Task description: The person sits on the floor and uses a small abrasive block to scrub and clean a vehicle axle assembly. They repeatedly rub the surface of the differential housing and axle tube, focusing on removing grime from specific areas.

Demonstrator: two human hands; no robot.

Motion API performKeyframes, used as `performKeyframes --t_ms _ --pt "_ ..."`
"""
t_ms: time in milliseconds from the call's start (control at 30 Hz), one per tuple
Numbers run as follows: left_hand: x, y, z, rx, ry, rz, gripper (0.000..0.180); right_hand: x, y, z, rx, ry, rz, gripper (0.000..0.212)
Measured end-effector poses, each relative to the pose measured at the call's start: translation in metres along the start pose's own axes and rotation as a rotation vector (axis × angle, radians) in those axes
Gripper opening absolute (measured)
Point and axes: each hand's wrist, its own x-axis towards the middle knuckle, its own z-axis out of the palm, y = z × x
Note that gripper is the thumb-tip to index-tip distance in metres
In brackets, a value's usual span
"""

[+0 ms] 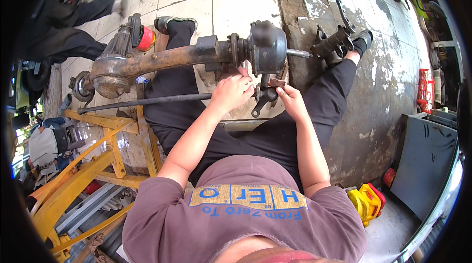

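Note:
A rusty vehicle axle point(162, 61) lies across in front of me, with a round gear housing at its left and a dark drum-shaped hub point(268, 49) at its right end. My left hand point(231, 93) reaches under the axle beside the hub. Its fingers are closed, and what they hold is hidden. Between thumb and fingers of my right hand point(293, 102) is a small reddish-brown block point(277, 83), just below the hub. Next to it hangs a dark metal arm point(265, 98) with an eye at its end. A long thin rod point(152, 100) runs left from near my left hand.
A yellow metal frame point(113, 150) stands at lower left. Another dark metal part point(334, 44) is near my right foot. A red can point(146, 38) sits behind the axle. Another person's legs point(73, 32) are at upper left. A grey cabinet point(427, 157) stands at right.

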Motion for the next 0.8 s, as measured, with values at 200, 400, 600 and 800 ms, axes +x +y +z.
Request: performKeyframes --t_ms 200,400,600,800 --pt "0.001 0.001 -0.002 -0.008 0.0 -0.002 0.031 0.004 0.0 0.002 -0.033 0.016 0.01 0.032" --pt "0.0 0.001 -0.001 -0.016 0.013 -0.007 0.031 0.0 0.001 0.002 -0.003 0.034 -0.078 0.03" --pt "-0.001 0.004 -0.006 -0.018 -0.066 -0.047 0.032 -0.004 -0.01 0.004 0.028 0.052 -0.145 0.03" --pt "-0.001 0.005 -0.005 -0.017 -0.048 -0.047 0.03 -0.001 -0.004 0.001 -0.057 0.032 -0.111 0.03"
